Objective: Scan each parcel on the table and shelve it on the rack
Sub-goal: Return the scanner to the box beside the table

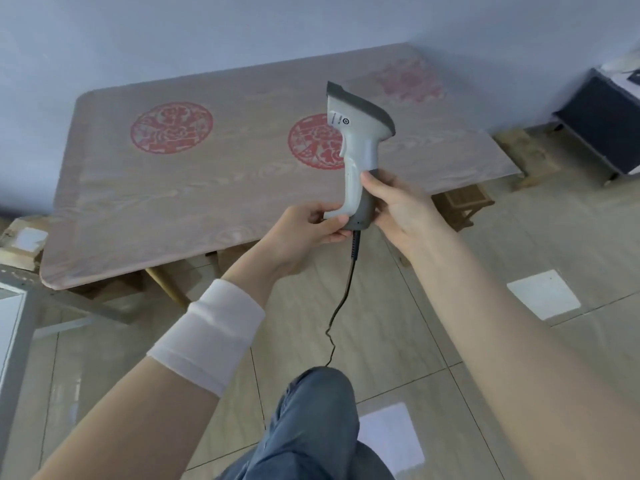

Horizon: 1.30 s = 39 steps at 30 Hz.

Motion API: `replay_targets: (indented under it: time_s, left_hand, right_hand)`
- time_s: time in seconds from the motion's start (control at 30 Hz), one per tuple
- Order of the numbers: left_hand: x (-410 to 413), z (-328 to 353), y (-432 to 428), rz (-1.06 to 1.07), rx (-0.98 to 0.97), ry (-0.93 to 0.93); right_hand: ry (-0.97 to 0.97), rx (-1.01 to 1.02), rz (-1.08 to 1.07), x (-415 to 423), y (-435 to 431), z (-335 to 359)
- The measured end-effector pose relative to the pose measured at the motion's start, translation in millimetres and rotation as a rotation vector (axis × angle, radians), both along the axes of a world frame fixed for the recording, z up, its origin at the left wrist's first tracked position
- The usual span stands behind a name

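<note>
nearest, a bent knee in blue jeans [311,420] over pale floor tiles [433,323]. two bare forearms reaching forward, a white wristband [207,336] on the left one. between them, a thin dark cable [341,306] dropping in loose curves from the scanner toward the knee.

further out, a grey-and-white handheld barcode scanner [356,150] held upright above the near edge of the table, scan window facing away and to the left. left hand [304,230] pinching the butt of the handle, thumb and fingers closed on it just above the cable. right hand [401,206] wrapped around the grip from the right, fingers clamped on it, thumb tip resting on the front below the trigger.

beyond, a wood-grain table [138,209] printed with round red paper-cut motifs [171,127]. no parcels visible on its top. a cardboard box with a white label [24,242] just past the left table corner, a metal frame [14,306], possibly the rack, at the left edge.

judged from this: scanning likely finished or not begun, cannot tell which; nothing left on the table to shelve.
</note>
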<state>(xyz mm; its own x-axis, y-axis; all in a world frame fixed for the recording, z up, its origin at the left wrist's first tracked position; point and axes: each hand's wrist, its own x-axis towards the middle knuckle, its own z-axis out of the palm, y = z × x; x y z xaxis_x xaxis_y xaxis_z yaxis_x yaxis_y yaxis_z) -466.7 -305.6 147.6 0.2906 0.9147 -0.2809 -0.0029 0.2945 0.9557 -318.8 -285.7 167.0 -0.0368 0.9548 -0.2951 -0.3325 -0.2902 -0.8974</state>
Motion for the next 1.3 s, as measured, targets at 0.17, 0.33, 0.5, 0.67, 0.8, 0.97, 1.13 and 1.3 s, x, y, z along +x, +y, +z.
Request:
replay_targets:
  time_s: [0.17,0.33,0.5,0.67,0.8,0.97,1.13,1.3]
  left_hand:
    - [41,-12,26,-0.048,0.001,-0.026]
    - [90,-14,55,-0.154,0.055,-0.011]
    - [143,-18,81,-0.21,0.052,-0.027]
    - [210,-23,130,-0.259,0.041,-0.052]
    - [264,-34,179,-0.241,0.01,-0.11]
    - [333,-38,223,-0.269,-0.055,-0.121]
    - [411,-38,266,-0.33,-0.09,-0.074]
    - [493,-48,304,-0.354,-0.105,-0.05]
  right_hand:
    - [-0.041,0.008,-0.05,43,19,-5]
    - [-0.063,0.009,-0.101,96,37,-7]
    - [-0.077,-0.008,-0.169,150,55,-11]
    - [-0.109,-0.037,-0.199,215,98,-11]
    - [-0.15,-0.084,-0.212,267,147,-14]
    - [-0.157,-0.141,-0.279,333,188,-12]
    - [-0.142,-0.174,-0.352,411,220,-15]
    - [-0.152,-0.171,-0.323,494,258,-27]
